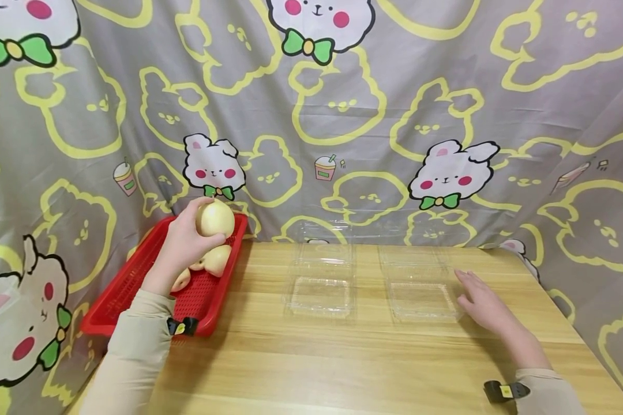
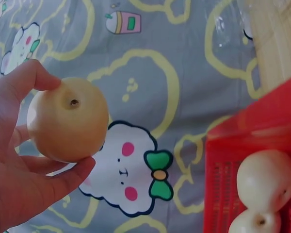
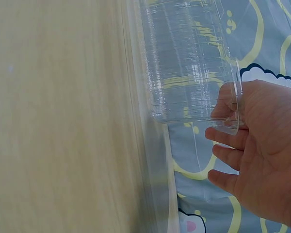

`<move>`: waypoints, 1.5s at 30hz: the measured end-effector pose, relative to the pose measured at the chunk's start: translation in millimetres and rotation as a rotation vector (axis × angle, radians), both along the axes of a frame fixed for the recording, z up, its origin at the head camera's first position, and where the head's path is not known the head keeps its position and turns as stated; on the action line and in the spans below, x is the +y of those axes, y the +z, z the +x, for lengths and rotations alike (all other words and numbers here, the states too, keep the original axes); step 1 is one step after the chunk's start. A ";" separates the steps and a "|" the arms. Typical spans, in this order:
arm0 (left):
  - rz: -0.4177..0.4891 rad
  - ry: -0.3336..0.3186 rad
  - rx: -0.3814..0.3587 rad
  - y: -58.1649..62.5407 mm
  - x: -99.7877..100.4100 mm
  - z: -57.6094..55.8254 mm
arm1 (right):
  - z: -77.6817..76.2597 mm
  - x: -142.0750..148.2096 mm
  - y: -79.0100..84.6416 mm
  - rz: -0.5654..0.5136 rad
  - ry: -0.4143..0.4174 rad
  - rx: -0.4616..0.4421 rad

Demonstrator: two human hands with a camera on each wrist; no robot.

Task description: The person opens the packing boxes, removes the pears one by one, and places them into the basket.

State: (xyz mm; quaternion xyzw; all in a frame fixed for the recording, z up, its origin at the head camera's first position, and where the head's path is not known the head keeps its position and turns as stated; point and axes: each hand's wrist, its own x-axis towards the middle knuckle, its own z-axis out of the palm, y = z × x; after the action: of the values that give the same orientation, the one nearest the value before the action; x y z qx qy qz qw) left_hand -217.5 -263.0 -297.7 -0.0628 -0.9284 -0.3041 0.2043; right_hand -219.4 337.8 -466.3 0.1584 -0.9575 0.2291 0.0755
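Note:
My left hand (image 1: 184, 242) holds a round pale yellow fruit (image 1: 217, 219), an apple or a round pear by its look, above the far end of a red basket (image 1: 239, 230). In the left wrist view, thumb and fingers curl round the fruit (image 2: 70, 121), whose dimpled end shows. Several similar fruits (image 1: 217, 260) lie inside the basket. My right hand (image 1: 483, 302) is at the right side of a clear plastic box (image 1: 423, 302), fingers loosely extended. In the right wrist view, its thumb shows through the box's clear wall (image 3: 199, 97); whether it presses there I cannot tell.
Left of that box stands another clear plastic box (image 1: 321, 297), its lid raised at the back like the other's. Both stand on the wooden table (image 1: 301, 357). A grey patterned curtain (image 1: 270, 115) hangs behind the table and along its sides.

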 end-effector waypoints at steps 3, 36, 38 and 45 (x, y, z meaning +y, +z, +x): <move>-0.011 0.006 0.011 0.6 -4.8 -1.3 | 0.3 -0.2 0.1 0.005 0.001 0.004; 0.076 0.075 -0.041 -27.0 -67.9 -21.4 | -0.5 1.2 -1.1 0.012 -0.005 0.025; 0.085 0.077 -0.049 -30.5 -71.1 -23.0 | -0.8 1.4 -1.3 0.014 -0.005 0.025; 0.105 0.082 -0.086 -38.5 -78.9 -25.2 | -1.0 1.5 -1.5 0.017 -0.005 0.030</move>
State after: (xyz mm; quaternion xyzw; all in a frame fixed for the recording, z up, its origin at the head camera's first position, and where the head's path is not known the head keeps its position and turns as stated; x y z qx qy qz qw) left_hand -242.6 -342.0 -336.3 -0.0008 -0.9209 -0.3462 0.1793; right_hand -220.3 339.3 -467.8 0.1599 -0.9585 0.2185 0.0893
